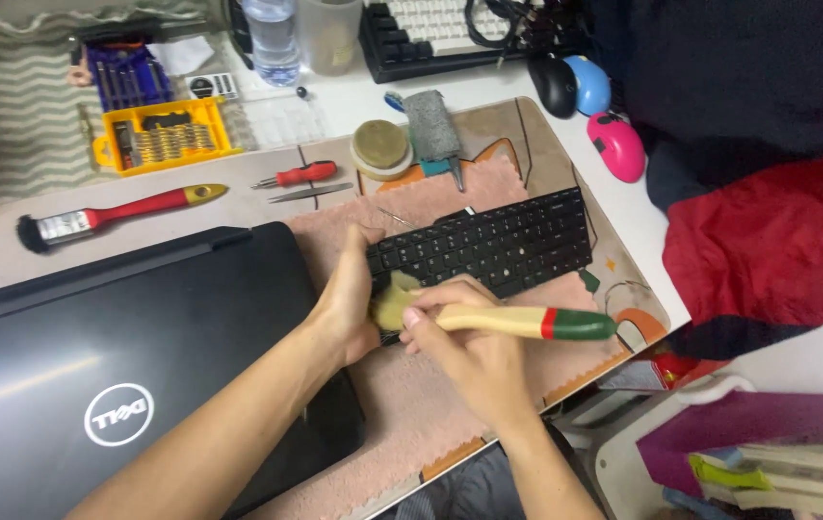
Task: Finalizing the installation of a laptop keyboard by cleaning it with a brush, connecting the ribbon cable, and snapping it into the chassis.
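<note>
We see the right hand [469, 351] gripping a paintbrush [488, 316] on the loose keyboard [488, 246], left hand [349, 299] pinning its nine-o'clock edge; hard strokes could pop keycaps.

Hands hide the keyboard's [498, 246] left end and brush [517, 322] bristles.

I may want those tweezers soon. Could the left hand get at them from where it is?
Probably yes. The left hand rests on the loose keyboard, and the tweezers lie bare on the table beyond it, next to the red-handled screwdriver, with nothing lying across the way.
</note>
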